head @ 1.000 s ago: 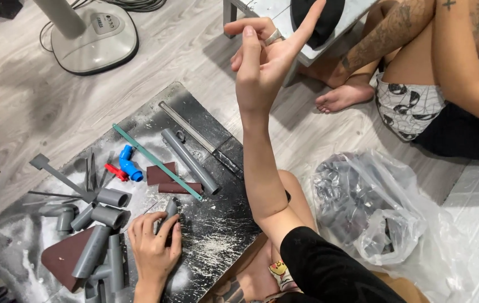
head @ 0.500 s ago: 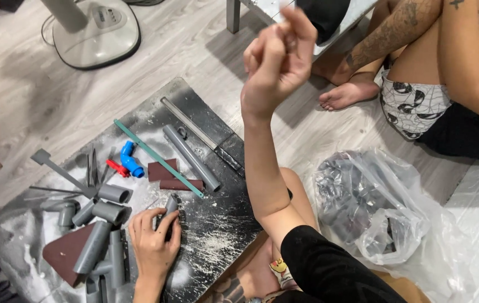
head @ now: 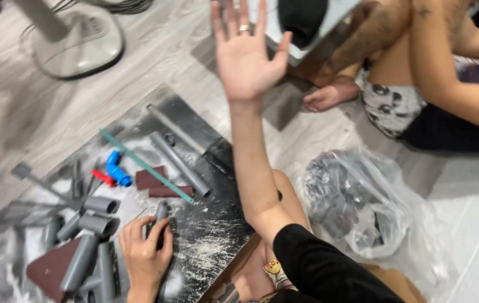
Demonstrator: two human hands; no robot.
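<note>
Head view: left hand (head: 145, 252) around grey pipe piece (head: 161, 216) (right hand (head: 246, 56) raised, spread).

The work sheet (head: 217, 224) looks like dark glossy metal, dusted with matt white powder. The pipe pieces (head: 90, 235) are smooth grey plastic, as is the short piece (head: 160, 216) that the left hand (head: 144, 252) grips. The blue fitting (head: 117, 168) is shiny plastic. The bag (head: 363, 207) is thin, crinkled clear plastic. The floor (head: 43, 112) shows pale matt wood grain.
</note>
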